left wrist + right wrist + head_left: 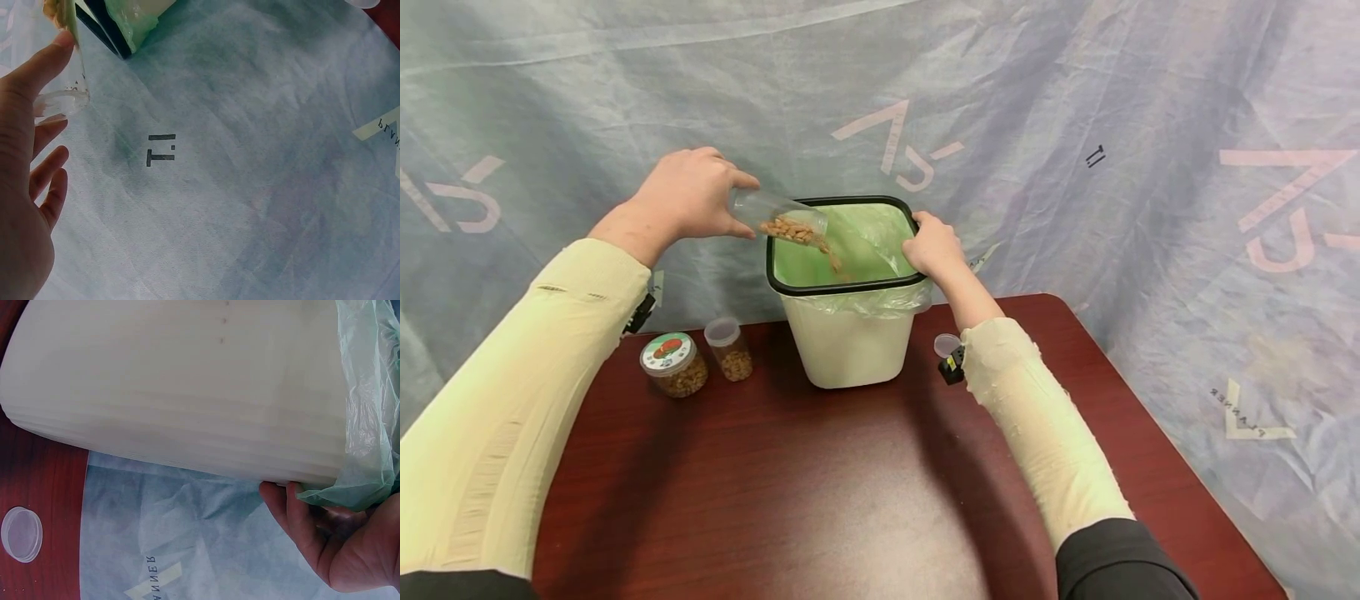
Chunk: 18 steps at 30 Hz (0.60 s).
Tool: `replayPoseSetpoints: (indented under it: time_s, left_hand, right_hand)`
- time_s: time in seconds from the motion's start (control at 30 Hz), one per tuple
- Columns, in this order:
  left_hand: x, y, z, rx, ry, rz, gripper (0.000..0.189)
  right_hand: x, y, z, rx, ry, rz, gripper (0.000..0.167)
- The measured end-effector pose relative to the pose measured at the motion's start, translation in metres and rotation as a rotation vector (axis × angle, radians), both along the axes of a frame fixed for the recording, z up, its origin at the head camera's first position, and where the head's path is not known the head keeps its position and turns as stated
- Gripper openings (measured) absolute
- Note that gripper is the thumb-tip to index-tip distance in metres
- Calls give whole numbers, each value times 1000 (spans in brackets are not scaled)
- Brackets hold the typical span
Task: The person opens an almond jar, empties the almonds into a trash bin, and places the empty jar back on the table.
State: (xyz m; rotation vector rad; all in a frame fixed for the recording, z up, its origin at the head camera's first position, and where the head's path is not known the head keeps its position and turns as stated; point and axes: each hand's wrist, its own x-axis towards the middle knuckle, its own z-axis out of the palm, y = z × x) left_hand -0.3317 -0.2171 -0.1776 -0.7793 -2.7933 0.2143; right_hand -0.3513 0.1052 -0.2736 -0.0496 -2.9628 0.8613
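My left hand point(688, 196) grips the base end of a clear plastic jar point(763, 202), tilted mouth-down over a white trash bin point(850, 346). Brown nuts point(793, 231) lie along the jar's lower side, and some fall from its mouth into the bin. A thin green bag point(857, 225) lines the bin and folds over its outside below the black rim point(850, 288). At the bin's right side, my right hand point(936, 247) holds the rim. The right wrist view shows curled fingers point(300, 519) against the bin wall and the bag's edge.
Left of the bin stand a wide tub of nuts point(679, 367) with a printed lid and a smaller lidded jar point(730, 350), part filled. A clear round lid point(947, 345) lies right of the bin on the dark red table point(820, 483). Behind hangs a grey-blue sheet point(1037, 83).
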Motion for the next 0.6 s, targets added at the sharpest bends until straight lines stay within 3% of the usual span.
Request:
replayPoseSetpoints:
  time_s: [0.6]
  left_hand:
    - [-2,0,2,-14,0,-17,75]
  right_hand:
    - [1,1,0,2,6,-3,62]
